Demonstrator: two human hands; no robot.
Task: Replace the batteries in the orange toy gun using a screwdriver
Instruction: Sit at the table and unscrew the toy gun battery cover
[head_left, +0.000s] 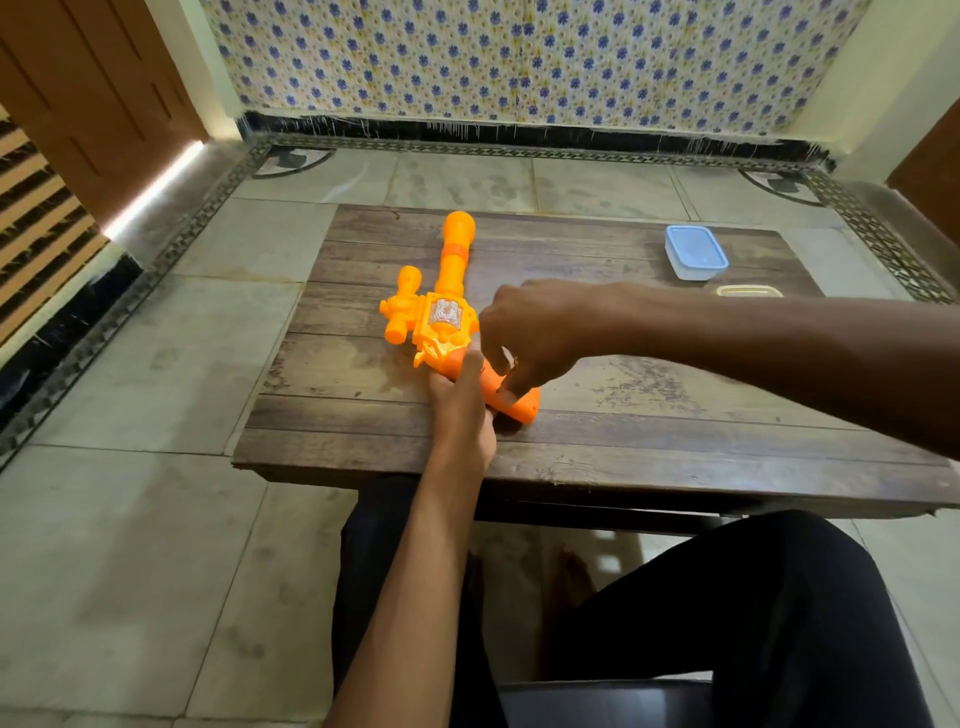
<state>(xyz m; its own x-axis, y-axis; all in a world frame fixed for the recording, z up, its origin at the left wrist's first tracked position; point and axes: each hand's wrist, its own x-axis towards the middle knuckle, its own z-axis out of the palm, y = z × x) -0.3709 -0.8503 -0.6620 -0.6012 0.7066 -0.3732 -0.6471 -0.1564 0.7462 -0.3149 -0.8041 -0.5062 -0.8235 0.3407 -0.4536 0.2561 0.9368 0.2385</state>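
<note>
Hands meet at the handle of the orange toy gun (441, 317), which lies flat on the wooden table (675, 426), a bit left of the middle. The left hand (462, 400) comes from the near side and grips the handle tight. The right hand (535, 332) reaches in from the right, fingers bent down, pinching a small yellow thing (515, 360) at the handle. It may be the screwdriver, but it is too small to be sure.

I think the step now is turning the little screw on the battery door. To do it well, keep the left hand firm so the toy does not roll. Hold the tool straight over the screw, push down a little, and turn slowly. If the tip slips, it could scratch the plastic. Put the screw somewhere safe, maybe in the box with the blue lid (695, 253) at the far right.

The toy is bright orange plastic. Its long round barrel points to the far side. A short fat scope sits on its left. The middle has a shiny silver patch. The handle end points near and right.
</note>
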